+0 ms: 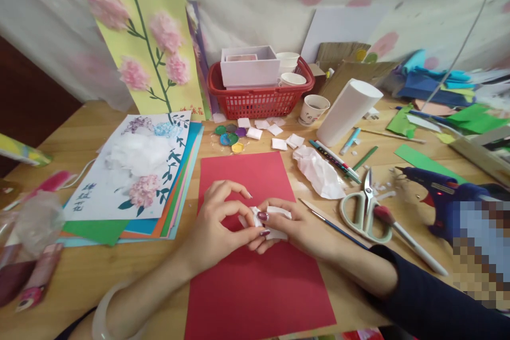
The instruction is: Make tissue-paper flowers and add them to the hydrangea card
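Over a red sheet of paper (255, 292), both hands meet at a small piece of white tissue paper (278, 216). My left hand (223, 218) pinches its left end between thumb and forefinger. On the other side my right hand (292, 226) grips the same piece, thumb on top and fingers curled beneath. Part of the tissue is hidden by the fingers. Beyond the hands, a crumpled white tissue (317, 171) lies at the sheet's upper right edge, and several small folded white squares (279, 143) are scattered behind the sheet.
To the right lie scissors (366, 212), a paintbrush (334, 226) and a blue glue gun (434, 186). A white paper roll (348, 111), paper cup (314, 110) and red basket (258, 102) stand behind. Leftward, a flower picture (101, 196) tops coloured papers; a yellow flower panel (147, 0) leans upright.
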`<state>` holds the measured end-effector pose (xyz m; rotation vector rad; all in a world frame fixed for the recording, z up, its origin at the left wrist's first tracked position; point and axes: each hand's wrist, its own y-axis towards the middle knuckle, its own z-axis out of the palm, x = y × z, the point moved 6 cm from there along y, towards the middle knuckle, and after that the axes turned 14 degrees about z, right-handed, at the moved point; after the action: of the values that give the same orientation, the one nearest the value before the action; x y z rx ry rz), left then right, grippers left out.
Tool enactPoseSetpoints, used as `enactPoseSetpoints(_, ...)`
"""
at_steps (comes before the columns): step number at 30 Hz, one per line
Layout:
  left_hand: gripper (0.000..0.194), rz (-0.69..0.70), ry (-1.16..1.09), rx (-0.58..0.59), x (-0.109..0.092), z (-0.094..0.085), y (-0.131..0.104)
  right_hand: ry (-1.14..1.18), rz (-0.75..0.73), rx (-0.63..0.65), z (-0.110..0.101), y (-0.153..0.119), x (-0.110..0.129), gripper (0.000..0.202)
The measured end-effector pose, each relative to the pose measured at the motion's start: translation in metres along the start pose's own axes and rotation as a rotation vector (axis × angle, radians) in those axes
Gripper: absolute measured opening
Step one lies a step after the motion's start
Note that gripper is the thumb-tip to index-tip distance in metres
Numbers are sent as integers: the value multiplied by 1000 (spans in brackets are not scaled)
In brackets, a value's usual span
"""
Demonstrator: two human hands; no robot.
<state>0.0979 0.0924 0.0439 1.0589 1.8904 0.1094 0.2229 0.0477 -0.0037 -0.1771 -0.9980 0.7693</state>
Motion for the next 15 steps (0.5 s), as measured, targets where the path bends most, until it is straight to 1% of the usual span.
enactPoseSetpoints(5,16,-70,-215,3,13,0,0,-9,-11,-3,1,-1,3,27)
enactPoseSetpoints(8,19,-104,-336,17,19,0,0,-8,-45,-11,-1,0,5,25)
enactPoseSetpoints(10,20,-119,-389,5,22,-2,-1,4,-64,-31,-5,0,5,23)
enactPoseSetpoints(12,20,-125,-445,-56,23,-6,-1,33,-77,-73,-9,1,5,19)
enactPoseSetpoints(15,22,-145,-537,-188,28,-13,-1,121,-115,-150,-16,2,6,11)
